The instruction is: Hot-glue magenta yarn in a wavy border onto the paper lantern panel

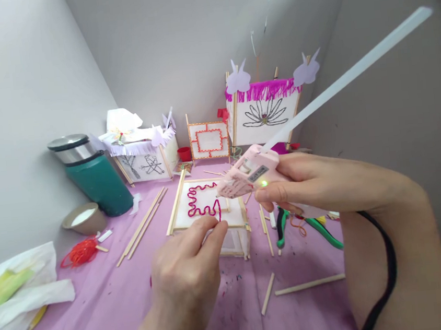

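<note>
Between 2 hands (192,273) (309,187) lies the magenta wavy strand (199,209).

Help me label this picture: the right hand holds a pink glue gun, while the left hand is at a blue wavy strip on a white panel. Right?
Not quite: the head view shows a magenta wavy strip, not blue. The right hand does hold the pink glue gun.
</note>
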### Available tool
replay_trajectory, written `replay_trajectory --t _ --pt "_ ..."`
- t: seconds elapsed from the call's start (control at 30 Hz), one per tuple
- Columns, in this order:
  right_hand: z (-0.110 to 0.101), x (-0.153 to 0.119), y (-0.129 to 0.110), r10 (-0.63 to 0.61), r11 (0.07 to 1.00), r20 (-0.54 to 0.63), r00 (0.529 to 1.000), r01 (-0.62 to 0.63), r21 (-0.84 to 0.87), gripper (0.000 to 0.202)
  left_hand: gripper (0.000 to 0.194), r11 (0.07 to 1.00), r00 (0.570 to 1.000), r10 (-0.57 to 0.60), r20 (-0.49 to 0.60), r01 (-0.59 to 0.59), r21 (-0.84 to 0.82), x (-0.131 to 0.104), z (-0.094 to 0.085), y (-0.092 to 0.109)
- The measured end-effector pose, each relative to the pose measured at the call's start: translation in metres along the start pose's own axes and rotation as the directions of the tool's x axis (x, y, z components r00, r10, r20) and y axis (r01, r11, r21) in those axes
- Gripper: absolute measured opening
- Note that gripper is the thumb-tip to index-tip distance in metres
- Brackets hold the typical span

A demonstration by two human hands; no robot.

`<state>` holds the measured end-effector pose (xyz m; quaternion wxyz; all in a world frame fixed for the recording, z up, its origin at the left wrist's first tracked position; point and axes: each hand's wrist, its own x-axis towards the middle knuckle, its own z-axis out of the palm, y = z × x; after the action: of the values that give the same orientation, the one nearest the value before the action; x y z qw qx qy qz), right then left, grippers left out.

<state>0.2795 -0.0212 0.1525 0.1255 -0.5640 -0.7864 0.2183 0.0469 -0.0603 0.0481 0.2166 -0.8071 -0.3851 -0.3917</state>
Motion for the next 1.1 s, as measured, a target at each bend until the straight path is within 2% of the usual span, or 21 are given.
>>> replay_trajectory --t 0.07,0.23,0.43,0.8,1.1 --pt "0.000 -0.001 -0.002 -0.003 1.000 0.013 1.000 0.003 0.000 0.057 0.030 1.000 1.000 0.006 0.002 -0.006 0.020 -0.002 0.002 0.000" --pt "-0.003 0.000 -0.007 -0.102 0.995 0.081 0.991 0.101 0.011 0.053 0.030 0.999 1.000 -0.001 0.016 0.000 0.037 -0.004 0.003 0.005" --pt "-0.001 0.004 -0.003 -0.011 1.000 0.118 0.993 0.014 -0.017 0.057 0.028 0.998 0.998 -0.054 0.044 0.053 0.021 -0.004 -0.001 0.010" --pt "-0.001 0.006 -0.003 -0.082 0.997 0.177 0.981 0.082 0.009 0.055 0.024 0.999 0.999 -0.034 0.019 0.034 0.005 -0.001 0.003 0.020" --pt "0.000 0.007 -0.004 -0.069 0.998 0.189 0.979 0.068 0.009 0.056 0.025 0.999 0.998 -0.050 0.034 0.051 -0.018 -0.001 0.002 0.019"
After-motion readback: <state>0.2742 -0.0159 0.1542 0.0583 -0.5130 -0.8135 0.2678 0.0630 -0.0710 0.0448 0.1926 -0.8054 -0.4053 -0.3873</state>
